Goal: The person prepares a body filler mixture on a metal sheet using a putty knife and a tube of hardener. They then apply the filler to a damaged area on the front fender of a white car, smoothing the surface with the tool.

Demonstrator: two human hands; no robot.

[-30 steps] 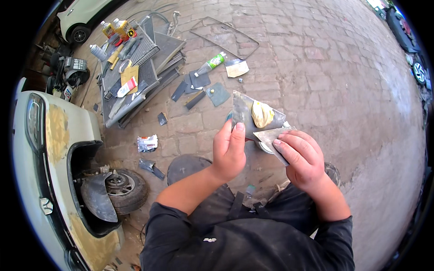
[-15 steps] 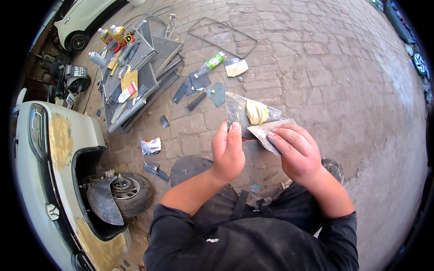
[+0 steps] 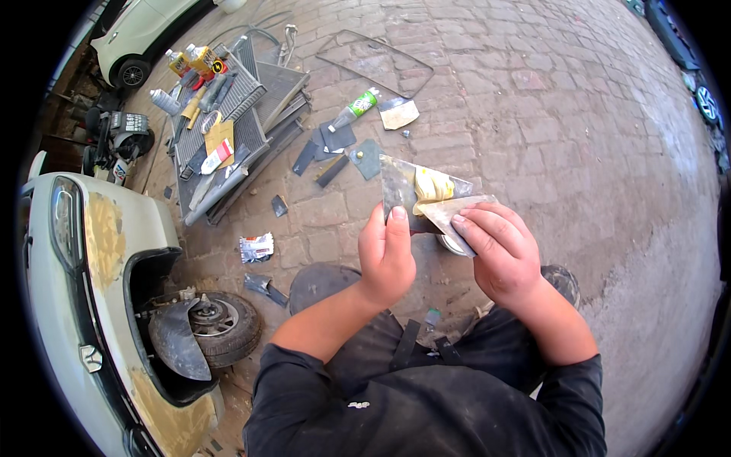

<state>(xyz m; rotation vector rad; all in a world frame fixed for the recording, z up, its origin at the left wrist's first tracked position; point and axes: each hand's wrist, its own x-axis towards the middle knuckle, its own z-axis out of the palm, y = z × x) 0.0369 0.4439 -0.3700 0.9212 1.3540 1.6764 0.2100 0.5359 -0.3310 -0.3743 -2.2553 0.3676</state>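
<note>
My left hand grips a grey, flat, roughly triangular plate by its near edge, with the thumb lying on top. A pale yellow lump of putty rests in the middle of that plate. In my right hand is a thin grey putty spreader, pinched between fingers and thumb. Its left edge touches the near side of the putty, above the plate. Beneath the spreader, the pale rim of a round thing shows partly; the rest is hidden.
To the left stands a car body with sanded filler patches, near a wheel. Radiators stacked farther off carry bottles and a tube. A green-labelled bottle, dark sheets and a wrapper lie on the paving.
The spreader has tilted and shifted slightly left against the putty, whose near end now stretches down toward it. My left hand and the plate have barely moved.
</note>
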